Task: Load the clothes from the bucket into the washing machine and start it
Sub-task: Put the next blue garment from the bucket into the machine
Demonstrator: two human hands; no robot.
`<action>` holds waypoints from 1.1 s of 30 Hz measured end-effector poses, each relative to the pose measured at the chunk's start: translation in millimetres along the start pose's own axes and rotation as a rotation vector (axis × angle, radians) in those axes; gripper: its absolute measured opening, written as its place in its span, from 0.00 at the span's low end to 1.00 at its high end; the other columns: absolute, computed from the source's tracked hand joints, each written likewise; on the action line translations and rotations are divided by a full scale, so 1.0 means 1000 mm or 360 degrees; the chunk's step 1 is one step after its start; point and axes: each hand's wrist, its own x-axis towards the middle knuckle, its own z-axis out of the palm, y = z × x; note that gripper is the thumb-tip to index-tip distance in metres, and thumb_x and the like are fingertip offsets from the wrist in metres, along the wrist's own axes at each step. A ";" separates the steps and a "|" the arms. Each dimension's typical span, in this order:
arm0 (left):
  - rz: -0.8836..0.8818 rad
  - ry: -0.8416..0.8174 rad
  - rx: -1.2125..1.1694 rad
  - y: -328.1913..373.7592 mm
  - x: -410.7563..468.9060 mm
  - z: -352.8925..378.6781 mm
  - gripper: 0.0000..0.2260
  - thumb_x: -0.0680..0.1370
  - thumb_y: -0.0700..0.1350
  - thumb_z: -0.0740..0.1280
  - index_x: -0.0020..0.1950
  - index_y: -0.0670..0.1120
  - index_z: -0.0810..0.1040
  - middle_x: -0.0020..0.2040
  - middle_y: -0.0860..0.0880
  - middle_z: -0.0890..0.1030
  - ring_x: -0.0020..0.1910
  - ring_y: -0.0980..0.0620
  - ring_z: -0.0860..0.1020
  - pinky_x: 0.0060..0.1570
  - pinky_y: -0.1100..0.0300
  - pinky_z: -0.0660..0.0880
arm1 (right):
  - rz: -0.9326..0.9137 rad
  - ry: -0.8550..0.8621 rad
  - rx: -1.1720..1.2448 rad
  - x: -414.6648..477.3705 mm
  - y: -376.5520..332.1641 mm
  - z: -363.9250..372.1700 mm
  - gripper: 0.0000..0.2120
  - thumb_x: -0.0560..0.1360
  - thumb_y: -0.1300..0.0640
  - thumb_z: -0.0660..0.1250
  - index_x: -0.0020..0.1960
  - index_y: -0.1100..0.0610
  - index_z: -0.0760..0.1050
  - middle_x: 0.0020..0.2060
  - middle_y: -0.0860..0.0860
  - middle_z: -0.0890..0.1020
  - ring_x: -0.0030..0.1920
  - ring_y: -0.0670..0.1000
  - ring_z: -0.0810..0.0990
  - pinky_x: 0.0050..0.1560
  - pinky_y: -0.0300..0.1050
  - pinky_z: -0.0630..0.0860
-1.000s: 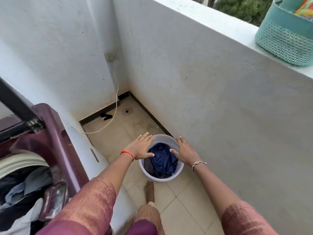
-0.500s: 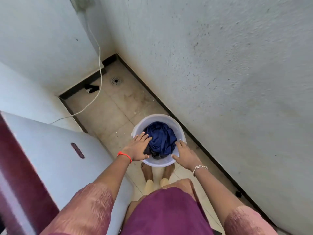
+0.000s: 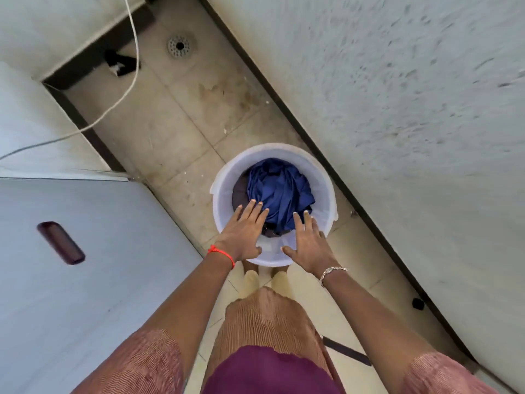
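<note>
Both hands now over bucket

beige tiled floor, round drain; rough white wall

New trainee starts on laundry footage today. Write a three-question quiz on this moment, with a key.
1. True or false: both hands are spread open over the bucket, gripping nothing.
2. Which wrist wears the red thread? A) left B) right C) neither
3. Fill in: the top garment in the bucket is a ____ cloth.

Key:
1. True. The left hand and right hand are flat with fingers extended, at the near rim.
2. A. The right wrist carries a metal bracelet.
3. Blue; a darker garment lies beneath it.
</note>
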 end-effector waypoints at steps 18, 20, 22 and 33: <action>0.0034 0.0230 0.0386 -0.080 0.223 0.130 0.44 0.75 0.61 0.62 0.75 0.46 0.34 0.77 0.42 0.38 0.75 0.41 0.37 0.71 0.42 0.35 | 0.0113 0.0261 -0.0350 0.241 0.051 0.121 0.62 0.60 0.28 0.67 0.70 0.49 0.24 0.75 0.60 0.36 0.74 0.65 0.40 0.64 0.77 0.48; 0.0014 0.0213 0.0393 -0.085 0.237 0.139 0.45 0.74 0.62 0.63 0.75 0.48 0.33 0.76 0.42 0.36 0.75 0.40 0.37 0.71 0.40 0.36 | 0.0116 0.0287 -0.0318 0.253 0.057 0.129 0.62 0.60 0.29 0.68 0.68 0.45 0.22 0.75 0.60 0.36 0.74 0.66 0.40 0.64 0.77 0.49; 0.0001 0.0219 0.0401 -0.090 0.249 0.146 0.44 0.75 0.61 0.62 0.74 0.49 0.32 0.76 0.42 0.36 0.75 0.38 0.38 0.70 0.38 0.37 | 0.0111 0.0282 -0.0252 0.264 0.061 0.137 0.62 0.61 0.30 0.69 0.66 0.42 0.20 0.75 0.59 0.36 0.74 0.67 0.38 0.64 0.77 0.50; 0.0119 0.0132 0.0442 -0.097 0.277 0.157 0.26 0.83 0.45 0.48 0.75 0.42 0.36 0.76 0.37 0.39 0.73 0.30 0.39 0.70 0.35 0.44 | -0.0009 0.0249 -0.0088 0.290 0.067 0.158 0.46 0.73 0.61 0.68 0.75 0.50 0.36 0.75 0.60 0.37 0.74 0.65 0.38 0.70 0.64 0.61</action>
